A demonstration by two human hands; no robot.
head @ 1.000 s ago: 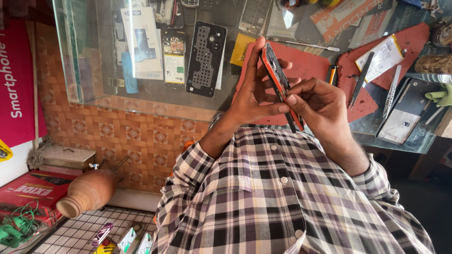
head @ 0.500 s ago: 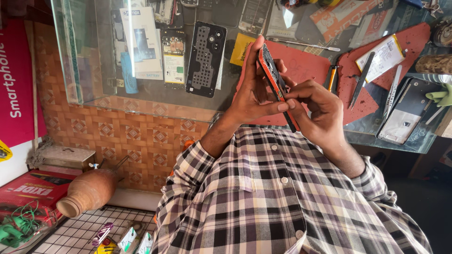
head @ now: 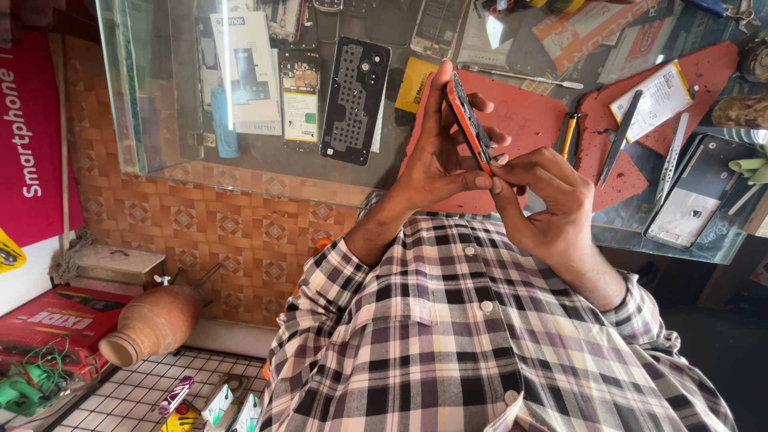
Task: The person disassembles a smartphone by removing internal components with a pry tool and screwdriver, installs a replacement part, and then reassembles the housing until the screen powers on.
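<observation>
Nearest is the checked shirt (head: pixel 480 352), with both forearms rising from it. At about two o'clock from the chest, the right hand (head: pixel 548 212) has its fingertips pressed together, pinching the lower edge of the phone (head: pixel 468 120). The left hand (head: pixel 432 164) is at twelve o'clock, with its fingers spread along the phone's back and its thumb on the front. It holds the phone edge-on above the red mat (head: pixel 528 120).

The work looks to be at an early stage. The orange-rimmed phone shows as one closed piece, and no gap is visible at its edge. I cannot tell whether anything has come loose.

Farther off on the glass counter (head: pixel 240 172), a black perforated frame (head: pixel 354 100) lies at eleven o'clock and a white battery (head: pixel 660 96) at one o'clock.
</observation>
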